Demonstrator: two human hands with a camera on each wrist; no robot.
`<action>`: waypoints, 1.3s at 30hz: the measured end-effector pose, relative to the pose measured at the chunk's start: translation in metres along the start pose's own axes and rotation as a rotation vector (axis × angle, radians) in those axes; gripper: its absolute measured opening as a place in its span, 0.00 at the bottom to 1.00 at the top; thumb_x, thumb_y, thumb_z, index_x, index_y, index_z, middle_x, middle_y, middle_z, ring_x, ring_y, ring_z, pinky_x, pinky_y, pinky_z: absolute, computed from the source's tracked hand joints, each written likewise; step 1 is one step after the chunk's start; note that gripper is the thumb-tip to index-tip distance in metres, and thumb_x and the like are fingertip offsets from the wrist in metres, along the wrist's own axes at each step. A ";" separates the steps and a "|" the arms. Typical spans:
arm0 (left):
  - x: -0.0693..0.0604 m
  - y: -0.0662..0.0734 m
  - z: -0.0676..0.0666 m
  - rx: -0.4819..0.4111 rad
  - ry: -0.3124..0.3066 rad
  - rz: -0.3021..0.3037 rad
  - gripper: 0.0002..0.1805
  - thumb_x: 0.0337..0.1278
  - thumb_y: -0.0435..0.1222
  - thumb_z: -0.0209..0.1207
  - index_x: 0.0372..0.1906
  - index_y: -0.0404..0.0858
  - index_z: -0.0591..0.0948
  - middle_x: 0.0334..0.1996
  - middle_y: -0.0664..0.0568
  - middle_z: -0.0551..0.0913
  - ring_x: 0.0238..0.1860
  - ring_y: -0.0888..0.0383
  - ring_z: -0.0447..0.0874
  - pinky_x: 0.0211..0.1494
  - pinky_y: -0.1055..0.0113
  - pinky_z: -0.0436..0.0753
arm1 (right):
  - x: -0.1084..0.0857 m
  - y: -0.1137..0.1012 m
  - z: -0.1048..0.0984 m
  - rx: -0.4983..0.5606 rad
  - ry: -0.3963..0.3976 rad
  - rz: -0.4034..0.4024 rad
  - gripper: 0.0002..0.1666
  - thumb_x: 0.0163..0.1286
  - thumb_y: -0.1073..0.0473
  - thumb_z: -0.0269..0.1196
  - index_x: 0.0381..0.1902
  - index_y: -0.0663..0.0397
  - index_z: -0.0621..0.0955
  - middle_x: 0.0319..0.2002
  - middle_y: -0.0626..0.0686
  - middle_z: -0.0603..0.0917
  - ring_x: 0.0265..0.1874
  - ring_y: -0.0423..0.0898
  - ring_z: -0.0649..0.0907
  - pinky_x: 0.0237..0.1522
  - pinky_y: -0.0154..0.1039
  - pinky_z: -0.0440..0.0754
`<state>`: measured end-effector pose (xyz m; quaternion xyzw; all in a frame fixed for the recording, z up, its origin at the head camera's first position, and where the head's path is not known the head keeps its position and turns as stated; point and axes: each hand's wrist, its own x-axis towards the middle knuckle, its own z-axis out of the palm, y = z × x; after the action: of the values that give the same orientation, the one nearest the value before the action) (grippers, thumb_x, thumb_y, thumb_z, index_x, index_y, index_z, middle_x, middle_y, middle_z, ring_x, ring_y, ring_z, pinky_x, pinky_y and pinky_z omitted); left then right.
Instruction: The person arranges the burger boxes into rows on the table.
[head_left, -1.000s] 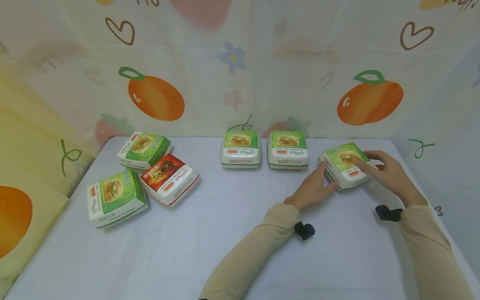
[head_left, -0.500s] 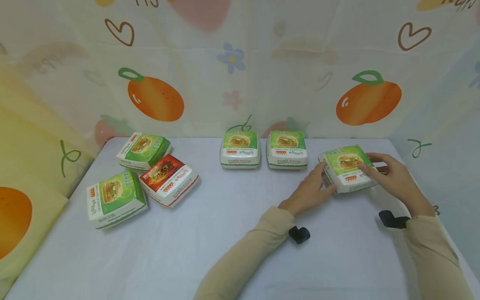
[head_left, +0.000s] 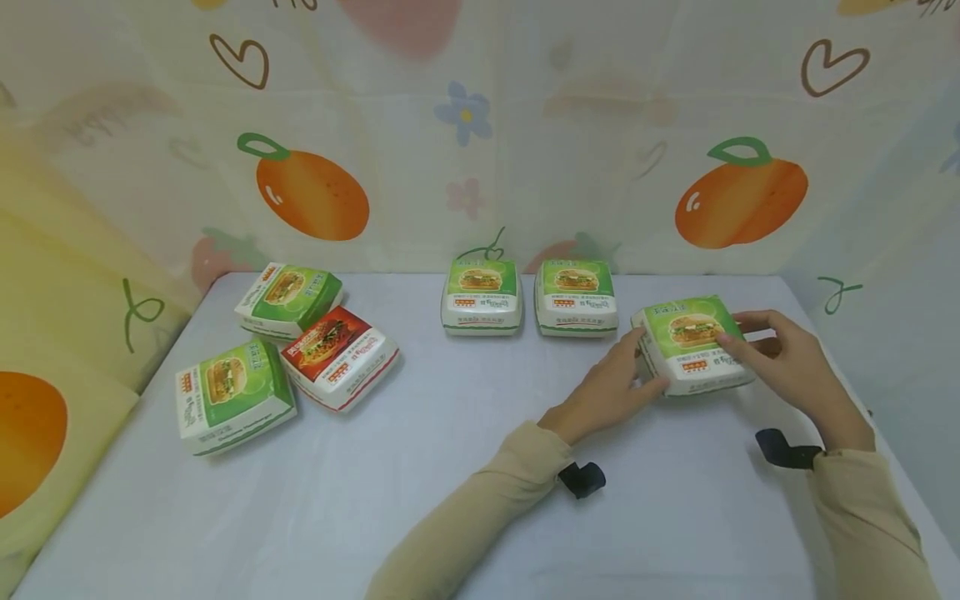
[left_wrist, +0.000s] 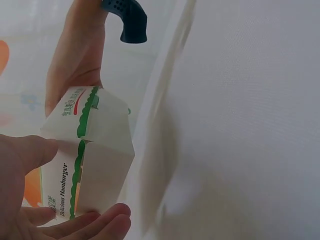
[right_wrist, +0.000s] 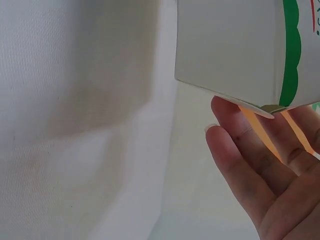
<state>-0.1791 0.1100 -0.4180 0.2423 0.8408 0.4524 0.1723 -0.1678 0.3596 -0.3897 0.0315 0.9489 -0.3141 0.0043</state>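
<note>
A green-and-white burger box [head_left: 692, 332] is held between both hands at the right of the table. The left hand [head_left: 606, 390] grips its left side, and the right hand [head_left: 801, 365] holds the right side, thumb on top. In the left wrist view the box [left_wrist: 107, 172] hangs clear of the white cloth, with the thumb and fingers of the left hand [left_wrist: 20, 175] on it and the right hand [left_wrist: 77, 55] beyond. Fingers of the right hand [right_wrist: 280, 185] touch the box [right_wrist: 230, 45] in the right wrist view.
Two green-and-white boxes [head_left: 482, 298] [head_left: 576, 298] stand side by side at the table's back edge. On the left lie two more green boxes [head_left: 288, 300] [head_left: 236, 396] and a red-and-white box [head_left: 341, 358]. A printed curtain [head_left: 525, 167] hangs behind.
The held box has come slightly toward the front and turned so its printed face sits straighter. Both hands have shifted with it, the left forearm moving back and leftward.
</note>
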 end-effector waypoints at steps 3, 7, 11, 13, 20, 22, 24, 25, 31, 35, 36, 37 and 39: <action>-0.005 0.001 -0.002 0.003 -0.006 0.002 0.43 0.70 0.52 0.55 0.79 0.45 0.49 0.74 0.51 0.64 0.65 0.59 0.75 0.65 0.67 0.77 | -0.003 -0.002 0.000 0.006 0.001 -0.006 0.41 0.72 0.38 0.57 0.68 0.65 0.67 0.60 0.69 0.72 0.51 0.67 0.78 0.32 0.33 0.74; -0.010 0.001 -0.004 0.009 -0.012 -0.002 0.43 0.70 0.52 0.55 0.79 0.44 0.49 0.75 0.51 0.64 0.67 0.58 0.74 0.66 0.67 0.76 | -0.007 -0.004 0.001 0.016 -0.004 -0.017 0.40 0.72 0.39 0.58 0.67 0.65 0.67 0.59 0.67 0.73 0.50 0.66 0.79 0.30 0.31 0.74; -0.015 0.000 -0.008 0.031 -0.019 -0.006 0.42 0.70 0.53 0.54 0.79 0.45 0.49 0.75 0.51 0.64 0.68 0.57 0.73 0.66 0.65 0.77 | -0.011 -0.005 0.003 0.024 -0.019 -0.026 0.39 0.72 0.40 0.59 0.65 0.65 0.67 0.58 0.66 0.73 0.50 0.66 0.80 0.30 0.31 0.75; -0.018 -0.001 -0.010 0.044 -0.022 -0.006 0.42 0.69 0.53 0.55 0.79 0.46 0.50 0.75 0.51 0.64 0.68 0.57 0.72 0.66 0.65 0.77 | -0.013 -0.006 0.004 0.027 -0.030 -0.029 0.38 0.72 0.40 0.59 0.65 0.65 0.67 0.57 0.66 0.74 0.49 0.65 0.80 0.30 0.31 0.75; -0.027 -0.003 -0.016 0.075 -0.031 0.008 0.42 0.69 0.52 0.56 0.79 0.46 0.51 0.73 0.50 0.67 0.69 0.57 0.72 0.67 0.65 0.76 | -0.020 -0.011 0.010 0.032 -0.066 -0.032 0.37 0.72 0.41 0.59 0.63 0.65 0.66 0.54 0.64 0.74 0.49 0.65 0.81 0.32 0.33 0.75; -0.030 -0.003 -0.018 0.083 -0.035 0.007 0.42 0.69 0.52 0.56 0.79 0.46 0.51 0.73 0.50 0.67 0.70 0.57 0.71 0.67 0.64 0.76 | -0.022 -0.011 0.012 0.030 -0.073 -0.033 0.37 0.72 0.41 0.60 0.62 0.66 0.66 0.54 0.64 0.74 0.49 0.65 0.81 0.33 0.34 0.76; -0.033 -0.003 -0.019 0.094 -0.039 0.005 0.42 0.69 0.52 0.56 0.79 0.46 0.51 0.74 0.50 0.66 0.70 0.57 0.71 0.68 0.64 0.76 | -0.024 -0.012 0.013 0.029 -0.076 -0.035 0.37 0.72 0.42 0.60 0.62 0.65 0.66 0.53 0.64 0.74 0.49 0.64 0.82 0.33 0.33 0.76; -0.034 -0.004 -0.019 0.103 -0.042 0.005 0.42 0.69 0.53 0.56 0.79 0.45 0.50 0.74 0.51 0.65 0.70 0.57 0.71 0.68 0.64 0.76 | -0.024 -0.012 0.014 0.030 -0.079 -0.035 0.37 0.72 0.42 0.60 0.62 0.66 0.66 0.53 0.64 0.73 0.49 0.64 0.82 0.33 0.34 0.76; -0.041 -0.005 -0.024 0.140 -0.048 0.000 0.42 0.69 0.53 0.55 0.79 0.44 0.51 0.76 0.52 0.62 0.68 0.57 0.73 0.67 0.65 0.76 | -0.028 -0.016 0.020 0.058 -0.086 -0.052 0.35 0.72 0.44 0.61 0.62 0.66 0.66 0.53 0.64 0.73 0.48 0.64 0.82 0.32 0.32 0.76; -0.047 -0.008 -0.027 0.144 -0.051 -0.006 0.42 0.69 0.52 0.56 0.79 0.44 0.51 0.76 0.51 0.62 0.67 0.57 0.74 0.67 0.65 0.77 | -0.030 -0.021 0.024 0.076 -0.096 -0.063 0.34 0.72 0.45 0.61 0.61 0.66 0.66 0.53 0.64 0.74 0.48 0.64 0.83 0.32 0.32 0.77; -0.048 -0.009 -0.028 0.143 -0.052 -0.009 0.42 0.69 0.52 0.56 0.79 0.44 0.51 0.76 0.51 0.62 0.67 0.57 0.75 0.66 0.65 0.77 | -0.030 -0.022 0.025 0.076 -0.100 -0.063 0.34 0.72 0.45 0.61 0.61 0.66 0.66 0.53 0.64 0.74 0.48 0.64 0.83 0.33 0.33 0.77; -0.050 -0.010 -0.029 0.140 -0.054 -0.013 0.42 0.69 0.52 0.56 0.79 0.44 0.51 0.76 0.51 0.63 0.67 0.57 0.75 0.66 0.65 0.77 | -0.031 -0.023 0.026 0.078 -0.103 -0.063 0.34 0.72 0.45 0.61 0.61 0.66 0.66 0.53 0.64 0.74 0.48 0.64 0.83 0.34 0.34 0.77; -0.053 -0.012 -0.030 0.133 -0.055 -0.024 0.42 0.69 0.53 0.56 0.79 0.45 0.51 0.75 0.51 0.64 0.67 0.57 0.75 0.65 0.64 0.78 | -0.031 -0.025 0.029 0.080 -0.109 -0.061 0.35 0.72 0.44 0.61 0.61 0.66 0.66 0.53 0.64 0.74 0.49 0.64 0.83 0.35 0.35 0.78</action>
<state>-0.1542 0.0542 -0.4079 0.2552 0.8668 0.3868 0.1842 -0.1388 0.3204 -0.3967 -0.0146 0.9344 -0.3530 0.0451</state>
